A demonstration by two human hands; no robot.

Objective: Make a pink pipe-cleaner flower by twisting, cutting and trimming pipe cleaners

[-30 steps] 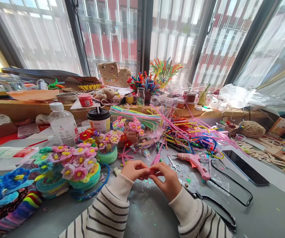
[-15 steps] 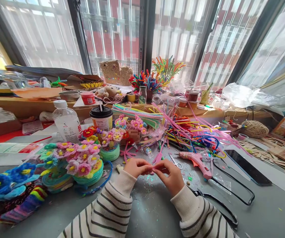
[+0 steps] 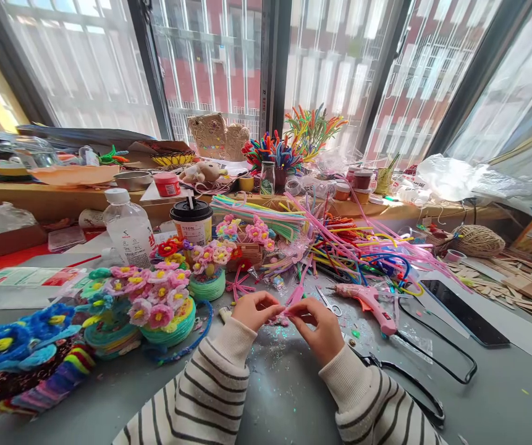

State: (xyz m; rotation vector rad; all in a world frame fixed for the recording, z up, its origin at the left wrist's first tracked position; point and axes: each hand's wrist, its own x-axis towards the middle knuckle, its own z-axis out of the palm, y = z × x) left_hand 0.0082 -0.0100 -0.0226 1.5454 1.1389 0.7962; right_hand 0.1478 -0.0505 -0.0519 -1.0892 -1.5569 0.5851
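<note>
My left hand (image 3: 255, 311) and my right hand (image 3: 316, 327) meet over the grey table, fingertips pinched on a small pink pipe cleaner piece (image 3: 281, 320). Much of that piece is hidden by the fingers. Just behind them lies a bundle of pink pipe cleaners (image 3: 295, 293), and a pink star-shaped piece (image 3: 239, 286) rests to the left. Small silver scissors (image 3: 328, 301) lie beyond my right hand. A pink glue gun (image 3: 368, 304) is on its side farther right. Large black-handled scissors (image 3: 407, 386) lie partly under my right sleeve.
Pipe cleaner flower pots (image 3: 168, 330) crowd the left, with a plastic bottle (image 3: 129, 232) and a lidded cup (image 3: 191, 225) behind. Heaped pipe cleaners (image 3: 367, 247) fill the back. A phone (image 3: 464, 312) and a twine ball (image 3: 477, 240) lie right.
My fingertips have drawn slightly apart, and more of the pink piece shows between them. The view has shifted a little, moving the things on the left slightly rightward.
</note>
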